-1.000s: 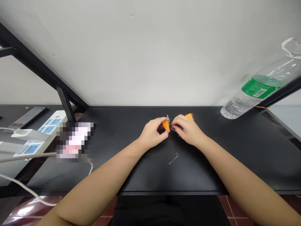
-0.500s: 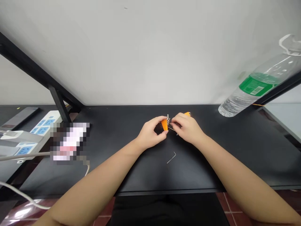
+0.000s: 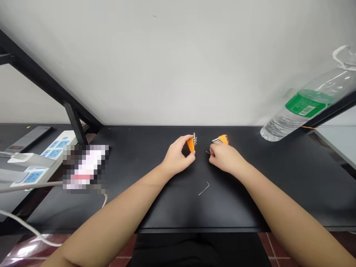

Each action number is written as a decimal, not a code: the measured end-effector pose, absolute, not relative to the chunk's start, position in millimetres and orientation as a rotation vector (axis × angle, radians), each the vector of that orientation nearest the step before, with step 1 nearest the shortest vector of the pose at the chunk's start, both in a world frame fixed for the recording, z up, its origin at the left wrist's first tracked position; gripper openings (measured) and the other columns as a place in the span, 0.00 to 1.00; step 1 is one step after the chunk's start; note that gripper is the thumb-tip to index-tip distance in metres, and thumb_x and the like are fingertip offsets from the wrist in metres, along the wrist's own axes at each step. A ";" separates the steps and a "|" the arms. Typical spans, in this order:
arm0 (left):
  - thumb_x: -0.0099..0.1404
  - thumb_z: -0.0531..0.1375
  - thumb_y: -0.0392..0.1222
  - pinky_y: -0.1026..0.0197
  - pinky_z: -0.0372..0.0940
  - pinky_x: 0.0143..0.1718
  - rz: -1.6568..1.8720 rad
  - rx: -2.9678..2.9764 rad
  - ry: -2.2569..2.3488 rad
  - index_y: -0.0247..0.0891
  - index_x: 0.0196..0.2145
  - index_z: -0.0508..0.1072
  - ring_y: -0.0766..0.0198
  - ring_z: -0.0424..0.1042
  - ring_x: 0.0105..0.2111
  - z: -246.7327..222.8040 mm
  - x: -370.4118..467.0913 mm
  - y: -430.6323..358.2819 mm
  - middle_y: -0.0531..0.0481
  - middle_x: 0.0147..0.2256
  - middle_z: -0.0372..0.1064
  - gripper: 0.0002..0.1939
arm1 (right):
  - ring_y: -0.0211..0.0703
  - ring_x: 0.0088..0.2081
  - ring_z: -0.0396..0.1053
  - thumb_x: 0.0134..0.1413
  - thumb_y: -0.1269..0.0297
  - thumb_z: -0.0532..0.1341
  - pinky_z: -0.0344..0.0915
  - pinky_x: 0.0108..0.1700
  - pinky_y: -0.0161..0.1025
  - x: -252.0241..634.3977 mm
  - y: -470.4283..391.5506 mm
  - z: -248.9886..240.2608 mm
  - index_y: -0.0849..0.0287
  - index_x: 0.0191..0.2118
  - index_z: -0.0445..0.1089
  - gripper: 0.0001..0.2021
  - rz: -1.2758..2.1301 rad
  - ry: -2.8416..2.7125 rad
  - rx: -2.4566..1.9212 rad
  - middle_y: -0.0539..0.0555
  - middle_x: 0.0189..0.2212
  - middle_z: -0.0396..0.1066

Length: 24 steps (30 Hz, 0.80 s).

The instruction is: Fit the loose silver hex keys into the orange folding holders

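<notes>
Between thumb and fingers, my left hand [image 3: 179, 155] grips an orange hex key holder [image 3: 190, 145], held on edge. Short bent ends of several metal hex keys [image 3: 195, 139] stick out of its right side. My right hand [image 3: 224, 157] is closed around a thin hex key [image 3: 207, 152]; only its tip shows past the fingers. Just behind that hand is a second orange holder [image 3: 223, 139], partly covered by it, with metal keys pointing out to the left. One loose L-shaped hex key [image 3: 204, 189] lies on the black table in front of the hands.
A large water bottle [image 3: 299, 107] with a green label stands at the back right of the black table [image 3: 167, 207], near the wall. At left are a blurred-out phone [image 3: 86, 167], a white power strip [image 3: 59, 148] with plugs and cables, and a black frame bar [image 3: 75, 122].
My right hand has drawn away to the right from the left-hand holder, a hex key in its fingers. My left hand has shifted slightly left; more of the second holder shows.
</notes>
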<state>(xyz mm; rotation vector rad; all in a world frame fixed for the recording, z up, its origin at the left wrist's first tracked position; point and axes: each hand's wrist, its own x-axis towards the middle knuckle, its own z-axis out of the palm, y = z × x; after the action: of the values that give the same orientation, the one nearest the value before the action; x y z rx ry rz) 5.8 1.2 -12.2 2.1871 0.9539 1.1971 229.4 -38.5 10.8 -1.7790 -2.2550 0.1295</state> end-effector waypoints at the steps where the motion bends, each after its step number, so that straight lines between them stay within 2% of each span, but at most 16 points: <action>1: 0.60 0.64 0.35 0.54 0.76 0.50 1.204 2.187 0.961 0.40 0.57 0.70 0.57 0.77 0.47 -12.3 6.1 1.5 0.45 0.50 0.75 0.27 | 0.40 0.27 0.66 0.51 0.76 0.63 0.56 0.27 0.37 229.8 -38.3 12.6 0.56 0.26 0.62 0.10 0.177 -2.227 -1.715 0.52 0.29 0.71; 6: 0.60 0.64 0.35 0.54 0.76 0.50 1.199 2.215 0.976 0.40 0.57 0.70 0.58 0.78 0.46 -12.7 6.6 0.6 0.45 0.49 0.75 0.26 | 0.42 0.33 0.67 0.60 0.76 0.58 0.63 0.35 0.38 226.8 -41.1 17.9 0.56 0.36 0.68 0.06 0.244 -2.222 -1.296 0.52 0.33 0.70; 11: 0.59 0.66 0.37 0.54 0.75 0.50 1.190 2.261 0.984 0.41 0.55 0.69 0.56 0.77 0.48 -12.6 6.1 -1.9 0.45 0.49 0.75 0.25 | 0.45 0.39 0.71 0.66 0.73 0.56 0.68 0.41 0.42 224.8 -43.3 13.8 0.56 0.45 0.73 0.09 0.171 -2.249 -1.183 0.56 0.41 0.72; 17: 0.61 0.64 0.36 0.51 0.74 0.52 1.160 2.335 0.946 0.41 0.55 0.69 0.56 0.78 0.48 -12.1 5.0 -1.0 0.45 0.50 0.76 0.24 | 0.44 0.36 0.70 0.68 0.72 0.55 0.67 0.37 0.41 230.7 -44.5 14.3 0.56 0.50 0.75 0.13 0.052 -2.326 -1.173 0.57 0.41 0.72; 21: 0.62 0.64 0.35 0.47 0.70 0.57 1.173 2.529 0.906 0.41 0.56 0.69 0.52 0.76 0.53 -8.7 4.7 -1.3 0.44 0.52 0.76 0.24 | 0.42 0.32 0.66 0.68 0.75 0.52 0.64 0.34 0.41 230.3 -50.4 22.7 0.57 0.47 0.77 0.15 -0.141 -2.410 -1.239 0.58 0.40 0.71; 24: 0.63 0.63 0.35 0.46 0.69 0.58 1.134 2.648 0.850 0.41 0.55 0.69 0.52 0.77 0.52 -6.5 6.1 -3.0 0.44 0.52 0.76 0.23 | 0.44 0.34 0.66 0.67 0.76 0.51 0.65 0.34 0.41 225.1 -53.7 25.7 0.58 0.45 0.77 0.17 -0.125 -2.433 -1.240 0.57 0.40 0.71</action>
<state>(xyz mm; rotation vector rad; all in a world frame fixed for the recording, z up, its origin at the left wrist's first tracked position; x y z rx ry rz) 6.1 -3.0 -6.5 2.6476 0.8499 1.1339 225.1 -53.7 25.7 -1.2397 -2.4327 -0.1247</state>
